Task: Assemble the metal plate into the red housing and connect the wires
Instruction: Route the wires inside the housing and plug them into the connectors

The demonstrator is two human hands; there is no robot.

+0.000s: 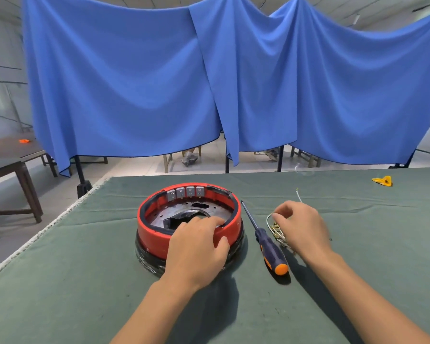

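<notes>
Red housing [157,228] sits near the desk's [85,306] left-centre, and we already have the metal plate [164,216] lying inside it, so we judge the plate step mostly done; whether it is fastened we cannot tell. Our left hand [196,247] grips the near rim, fingers curled over into the housing, thumb outside. Our right hand [301,224] pinches at the wires [274,229], a small bundle on the cloth just right of the screwdriver [265,238]. Wires look unconnected, so that part is left, plus any screwing.

Room: desk's left edge runs close to the housing; far edge is well behind it. Open cloth lies right of the wires and in front of us. Screwdriver lies between housing and wires, so we cross over it to bring wires in. Yellow piece [382,181] sits far right, well apart.
</notes>
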